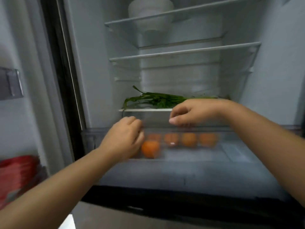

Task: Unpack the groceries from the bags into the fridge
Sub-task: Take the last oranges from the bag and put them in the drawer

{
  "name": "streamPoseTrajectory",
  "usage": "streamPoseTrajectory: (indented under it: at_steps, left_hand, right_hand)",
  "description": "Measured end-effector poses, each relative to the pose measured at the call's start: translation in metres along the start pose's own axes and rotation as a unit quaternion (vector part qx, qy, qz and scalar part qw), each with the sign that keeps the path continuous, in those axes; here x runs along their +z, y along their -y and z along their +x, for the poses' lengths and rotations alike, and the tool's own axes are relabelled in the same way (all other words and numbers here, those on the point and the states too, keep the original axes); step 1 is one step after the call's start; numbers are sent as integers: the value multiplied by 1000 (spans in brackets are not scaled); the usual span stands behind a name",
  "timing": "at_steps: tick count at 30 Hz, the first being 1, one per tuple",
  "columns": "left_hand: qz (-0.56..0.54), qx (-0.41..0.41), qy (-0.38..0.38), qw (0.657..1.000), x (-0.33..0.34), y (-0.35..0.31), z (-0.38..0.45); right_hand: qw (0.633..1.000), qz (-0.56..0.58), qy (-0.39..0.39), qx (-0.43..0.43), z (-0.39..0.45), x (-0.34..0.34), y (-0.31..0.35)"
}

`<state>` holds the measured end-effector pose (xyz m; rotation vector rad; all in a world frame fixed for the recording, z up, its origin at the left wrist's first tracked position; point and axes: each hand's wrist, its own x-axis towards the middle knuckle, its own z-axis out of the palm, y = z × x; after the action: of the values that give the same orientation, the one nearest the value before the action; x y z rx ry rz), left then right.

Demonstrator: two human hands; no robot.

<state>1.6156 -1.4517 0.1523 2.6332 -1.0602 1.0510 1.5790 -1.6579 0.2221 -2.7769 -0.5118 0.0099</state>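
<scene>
- Inside the open white refrigerator (99, 66), on the lowest glass shelf (145, 110), a bunch of long dark green leafy stalks (156, 100) lies flat, its tips pointing left.
- Below that shelf, a clear plastic drawer (234, 151) is pulled out toward the camera; through its transparent cover round orange fruits show in a row along the back (189, 139), and one brighter orange fruit (150, 151) sits nearer the front, just beside the left hand.
- The left hand (125, 139) hovers over the left part of the drawer, fingers curled inward and knuckles up; the picture is blurred there, and I cannot tell whether it grips the drawer's edge, a fruit, or nothing.
- The right hand (196, 111) is held in front of the lowest shelf's edge, above the back rim of the drawer, fingers bent down and thumb close to the fingertips; nothing can be made out between them, so its grasp cannot be told either.
- Two more glass shelves (181, 53) stand above, and on the topmost a white rounded container (151, 12) sits at the back left.
- On the left, the inner door wall carries a grey plastic bin (11, 83).
- Low at the left edge, a red plastic bag (14, 176) shows, blurred.
</scene>
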Motion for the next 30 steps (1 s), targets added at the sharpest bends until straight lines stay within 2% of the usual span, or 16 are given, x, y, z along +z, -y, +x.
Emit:
streamPoseTrajectory:
  at_steps: [3,4,6,8,12,15,16,18,21,23,30]
  left_hand:
    - [95,39,-136,985,19,-4,-28]
    - [106,35,-166,980,25,-4,-32]
    - [109,18,-214,971,32,-4,-34]
    - [97,28,-255,962,36,-1,-31]
    - [-6,29,-268,963,38,10,-25]
    - [-47,37,-225,973,35,19,-18]
    - [-56,31,-211,975,35,23,-12]
    - [-75,12,-185,980,38,31,4]
    - [-60,1,-154,986,54,35,29]
    - [-39,6,-138,990,66,38,44]
    - [-38,0,-113,993,113,56,90]
  right_hand:
    - [983,-130,-126,-36,-29,30,-13]
    - [960,-177,-205,-67,-33,44,-19]
    - [892,-239,-361,-134,-37,65,-33]
    - [824,-267,-471,-167,-40,76,-44]
    - [720,-368,-555,-194,-30,87,-54]
    - [675,-402,-593,-179,-18,86,-55]
    - [668,-405,-599,-178,-13,85,-56]
    - [679,-401,-592,-164,0,80,-60]
    - [733,-384,-552,-98,19,72,-74]
    - [754,-369,-539,-66,34,69,-84]
    - [771,-312,-554,22,84,79,-122]
